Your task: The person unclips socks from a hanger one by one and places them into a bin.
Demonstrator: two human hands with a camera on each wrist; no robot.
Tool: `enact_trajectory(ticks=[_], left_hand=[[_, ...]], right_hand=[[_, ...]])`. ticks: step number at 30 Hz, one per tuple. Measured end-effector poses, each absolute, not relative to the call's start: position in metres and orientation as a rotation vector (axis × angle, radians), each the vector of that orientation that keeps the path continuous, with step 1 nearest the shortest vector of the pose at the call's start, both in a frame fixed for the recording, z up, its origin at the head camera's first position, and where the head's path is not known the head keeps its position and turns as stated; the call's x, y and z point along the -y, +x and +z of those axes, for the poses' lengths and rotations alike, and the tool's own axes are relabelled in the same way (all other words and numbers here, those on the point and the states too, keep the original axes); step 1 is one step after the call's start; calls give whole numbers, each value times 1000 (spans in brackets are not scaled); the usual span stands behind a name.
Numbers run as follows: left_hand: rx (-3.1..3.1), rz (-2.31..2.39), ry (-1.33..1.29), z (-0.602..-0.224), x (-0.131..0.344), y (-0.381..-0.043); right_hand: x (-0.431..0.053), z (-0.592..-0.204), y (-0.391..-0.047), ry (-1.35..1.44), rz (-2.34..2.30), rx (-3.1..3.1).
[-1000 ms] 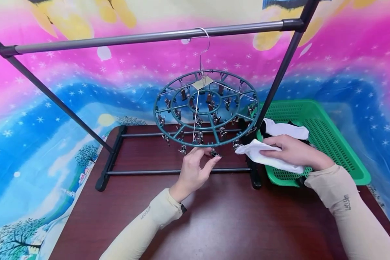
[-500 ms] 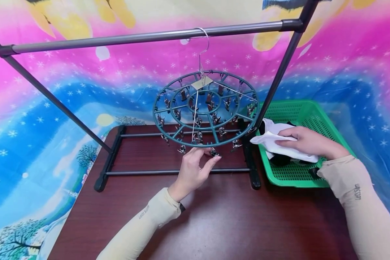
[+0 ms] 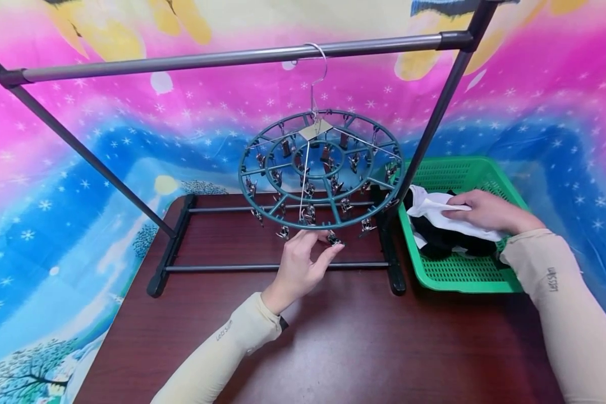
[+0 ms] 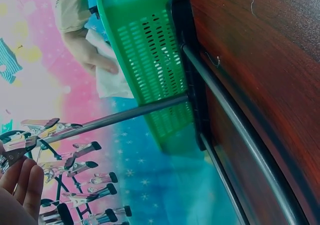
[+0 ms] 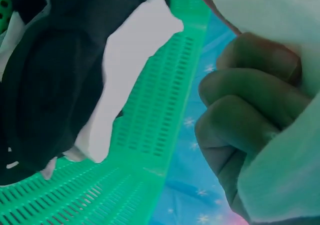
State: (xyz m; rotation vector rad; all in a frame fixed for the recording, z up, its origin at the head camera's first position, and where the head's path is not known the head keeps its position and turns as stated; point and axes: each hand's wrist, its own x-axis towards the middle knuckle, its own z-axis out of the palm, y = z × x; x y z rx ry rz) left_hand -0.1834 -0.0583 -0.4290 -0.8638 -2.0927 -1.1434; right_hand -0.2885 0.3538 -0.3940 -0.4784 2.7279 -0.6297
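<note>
My left hand (image 3: 299, 266) pinches a metal clip (image 3: 334, 239) at the near edge of a round green clip hanger (image 3: 339, 209). That clip has no cloth in it, and its dark handles show between finger and thumb in the left wrist view. Over the green basket (image 3: 462, 287), my right hand (image 3: 487, 212) grips a white sock (image 3: 433, 212) between thumb and fingers. The right wrist view has the curled fingers (image 5: 235, 120) close up, with the sock's white fabric (image 5: 275, 10) above them. Black cloth (image 3: 436, 238) and another white sock (image 5: 127, 60) lie in the basket.
The hanger hooks onto the crossbar (image 3: 232, 58) of a dark metal rack, whose right post (image 3: 436, 123) slants up between the hanger and the basket. Several other clips dangle from the hanger's rings. Rack and basket stand on a reddish-brown table (image 3: 353, 342) before a patterned backdrop.
The right hand has drawn the white sock away from the hanger, rightward and slightly back over the basket, uncovering the black cloth. The left hand stays at its clip.
</note>
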Motion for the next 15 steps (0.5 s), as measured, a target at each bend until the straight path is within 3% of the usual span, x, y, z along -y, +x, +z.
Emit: enact_trajectory(ticks=[15], left_hand=[[2086,-1089,-885,-431,61,-185]], right_hand=[[-363,-422,-299,-470,-655,-2557]])
